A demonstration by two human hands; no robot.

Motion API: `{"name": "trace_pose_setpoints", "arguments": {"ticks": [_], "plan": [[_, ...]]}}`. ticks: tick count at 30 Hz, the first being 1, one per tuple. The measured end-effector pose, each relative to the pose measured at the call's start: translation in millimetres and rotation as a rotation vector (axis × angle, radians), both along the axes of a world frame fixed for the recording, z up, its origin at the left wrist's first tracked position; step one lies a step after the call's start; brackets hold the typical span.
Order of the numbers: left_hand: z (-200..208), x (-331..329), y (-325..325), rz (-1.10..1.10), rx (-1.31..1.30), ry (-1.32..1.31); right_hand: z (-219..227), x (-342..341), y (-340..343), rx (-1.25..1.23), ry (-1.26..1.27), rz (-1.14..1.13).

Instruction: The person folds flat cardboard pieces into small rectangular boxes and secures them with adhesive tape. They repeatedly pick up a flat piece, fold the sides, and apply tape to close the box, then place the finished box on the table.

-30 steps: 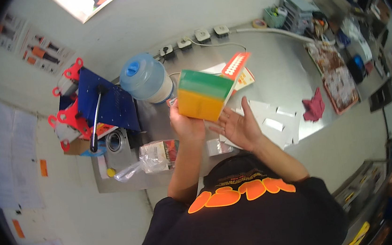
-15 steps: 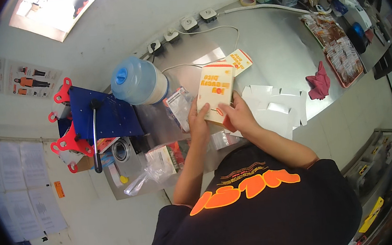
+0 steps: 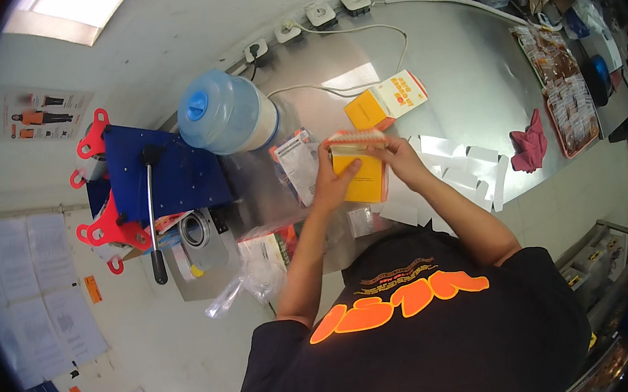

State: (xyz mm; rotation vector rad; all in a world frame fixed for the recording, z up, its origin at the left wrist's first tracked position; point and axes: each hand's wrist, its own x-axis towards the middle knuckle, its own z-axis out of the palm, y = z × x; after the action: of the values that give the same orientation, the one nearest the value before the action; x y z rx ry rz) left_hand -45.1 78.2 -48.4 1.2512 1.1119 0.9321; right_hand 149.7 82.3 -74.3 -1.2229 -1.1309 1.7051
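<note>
Both hands are gripping the yellow carton (image 3: 361,172) over the tabletop (image 3: 460,61), left hand (image 3: 330,181) clamping its left edge, right hand (image 3: 395,154) pinching the top flap, and it's looking light and crushable, so hold the edges.

Shiny steel counter (image 3: 460,61) along a white wall (image 3: 162,29) with sockets (image 3: 321,14), paper posters (image 3: 36,298) on it, bright light overhead.

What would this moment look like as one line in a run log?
left hand: holds yellow carton | right hand: at carton's top flap | second yellow carton: lying on steel table | blue water jug: left of hands
</note>
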Motion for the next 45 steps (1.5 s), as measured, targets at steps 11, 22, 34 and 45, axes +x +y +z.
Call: {"name": "trace_pose_setpoints", "arguments": {"ticks": [11,22,34,45], "plan": [[-48.9,21.1,115.1,0.098,0.334,0.452,-35.7,25.3,77.4,0.489,-0.352,-0.137],[-161.6,76.5,104.3,0.031,0.267,0.716,-145.8,30.3,105.0,-0.003,-0.450,-0.507],[-172.8,74.5,102.1,-0.016,0.267,0.795,-128.6,88.8,99.1,0.402,-1.312,-0.624],[-112.9,51.4,43.1,-0.086,0.476,0.786,-82.1,43.7,-109.9,0.513,-1.262,0.548]]}}
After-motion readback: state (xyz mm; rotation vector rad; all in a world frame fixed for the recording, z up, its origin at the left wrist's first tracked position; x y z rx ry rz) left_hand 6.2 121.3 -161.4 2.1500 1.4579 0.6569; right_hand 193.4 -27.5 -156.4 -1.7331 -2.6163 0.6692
